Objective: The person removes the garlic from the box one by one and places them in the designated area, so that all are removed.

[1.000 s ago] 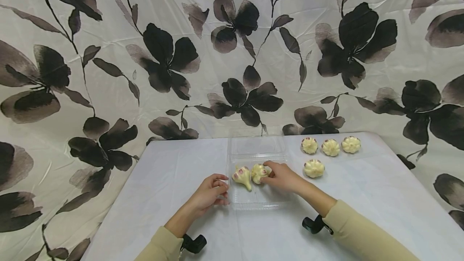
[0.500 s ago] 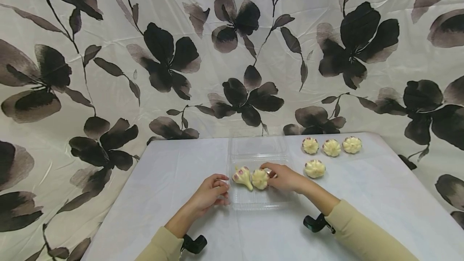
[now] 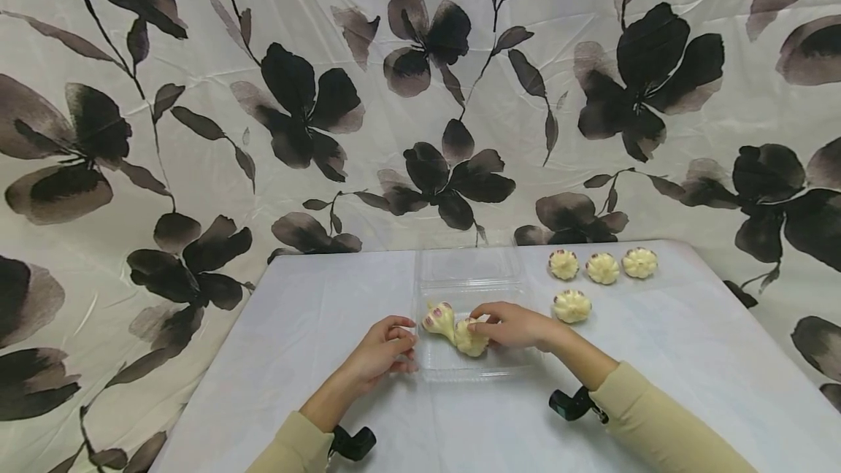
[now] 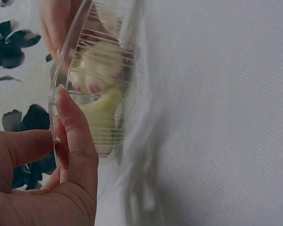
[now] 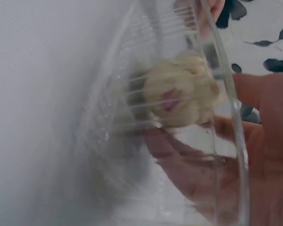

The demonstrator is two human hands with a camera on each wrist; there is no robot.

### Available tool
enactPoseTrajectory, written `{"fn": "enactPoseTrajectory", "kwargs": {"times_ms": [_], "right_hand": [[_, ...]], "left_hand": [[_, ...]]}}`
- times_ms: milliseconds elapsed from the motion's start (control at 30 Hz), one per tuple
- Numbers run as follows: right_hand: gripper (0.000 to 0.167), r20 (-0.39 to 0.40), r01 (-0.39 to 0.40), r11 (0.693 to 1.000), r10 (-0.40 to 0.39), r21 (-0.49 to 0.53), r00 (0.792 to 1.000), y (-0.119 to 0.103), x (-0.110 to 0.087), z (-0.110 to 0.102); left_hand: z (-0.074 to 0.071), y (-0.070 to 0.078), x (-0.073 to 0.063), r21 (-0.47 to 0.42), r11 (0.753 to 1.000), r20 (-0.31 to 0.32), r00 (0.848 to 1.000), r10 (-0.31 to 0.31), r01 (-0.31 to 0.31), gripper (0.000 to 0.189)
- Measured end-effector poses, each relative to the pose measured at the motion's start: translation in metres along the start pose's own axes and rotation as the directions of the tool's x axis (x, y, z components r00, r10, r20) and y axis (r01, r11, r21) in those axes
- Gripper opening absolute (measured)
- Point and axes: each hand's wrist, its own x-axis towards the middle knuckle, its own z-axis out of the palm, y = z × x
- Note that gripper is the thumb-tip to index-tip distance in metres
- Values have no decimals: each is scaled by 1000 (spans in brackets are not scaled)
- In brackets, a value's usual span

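A clear plastic clamshell box [image 3: 453, 375] lies with its lid [image 3: 469, 264] folded back. My left hand [image 3: 384, 347] pinches its left rim; the left wrist view shows thumb and fingers at that rim. Inside the box, a purple-tinged garlic bulb [image 3: 439, 318] with a stem lies on the left. Beside it, my right hand [image 3: 515, 325] holds a second garlic bulb [image 3: 469, 340], with thumb and fingers about its right side. Through the ribbed wall, the right wrist view shows this held bulb [image 5: 179, 92] among the fingers.
Several more garlic bulbs sit right of the box: a back row with a middle bulb [image 3: 602, 268], and a nearer bulb [image 3: 571, 306]. A white cloth covers the table [image 3: 315, 298]. A floral curtain [image 3: 420, 93] hangs behind its far edge.
My right hand has turned the second garlic bulb and drawn it slightly nearer, toward the front of the box. The left hand stays at the rim.
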Motion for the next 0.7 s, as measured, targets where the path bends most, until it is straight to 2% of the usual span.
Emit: {"fn": "enactPoseTrajectory", "kwargs": {"times_ms": [167, 533, 700], "right_hand": [[34, -48, -8, 1000, 8, -12, 999, -2, 6, 6], [33, -42, -31, 998, 33, 50, 999, -9, 8, 10], [35, -57, -42, 998, 44, 41, 997, -11, 10, 14]], "left_hand": [[0, 0, 0, 3, 1000, 1, 1000, 6, -6, 36], [-1, -2, 0, -10, 1000, 8, 1000, 14, -14, 36], [-1, -2, 0, -11, 1000, 9, 1000, 13, -13, 37]]}}
